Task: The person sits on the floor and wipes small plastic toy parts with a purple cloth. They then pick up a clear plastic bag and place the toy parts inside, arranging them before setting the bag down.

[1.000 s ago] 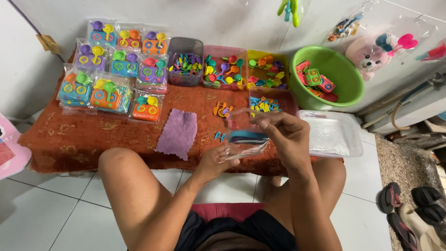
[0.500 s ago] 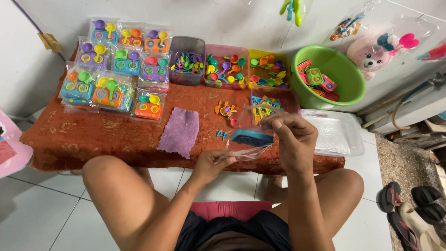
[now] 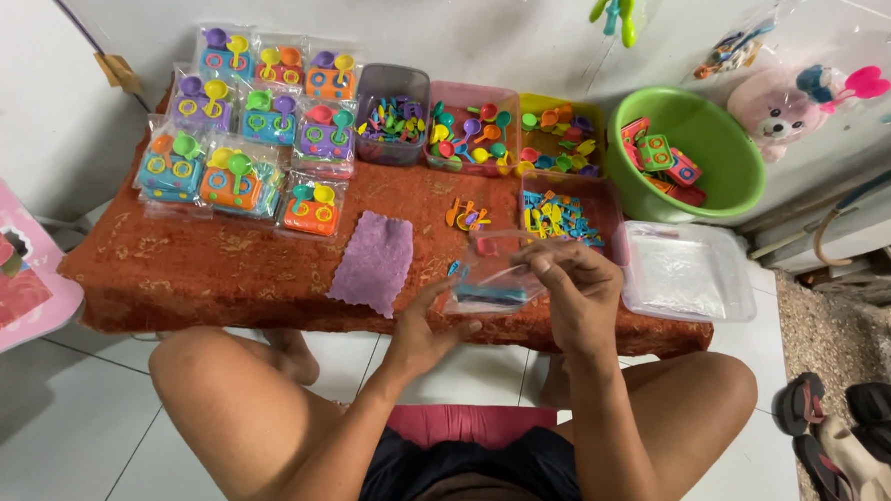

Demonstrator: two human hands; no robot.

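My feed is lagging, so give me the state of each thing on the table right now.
Clear bag: held in both hands, toy inside.
Left hand: gripping bag's edge.
Right hand: pinching bag's top.
Purple cloth: flat, untouched.
Packed toy sets: bagged, laid in rows.
Green bowl: holds toys.

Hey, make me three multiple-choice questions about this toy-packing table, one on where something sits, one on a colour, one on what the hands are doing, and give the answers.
1. Where does the purple cloth lie?
A. on the low table, left of the hands
B. inside the bowl
C. on the floor tiles

2. What colour is the round bowl at the right?
A. red
B. green
C. white

3. What state is the clear plastic bag in?
A. lying untouched among the packed sets
B. held between both hands
C. hanging on the wall

Answers: 1 A, the cloth lies flat on the red-covered table. 2 B, its rim and wall are green. 3 B, the left hand supports it from below and the right hand grips its top.
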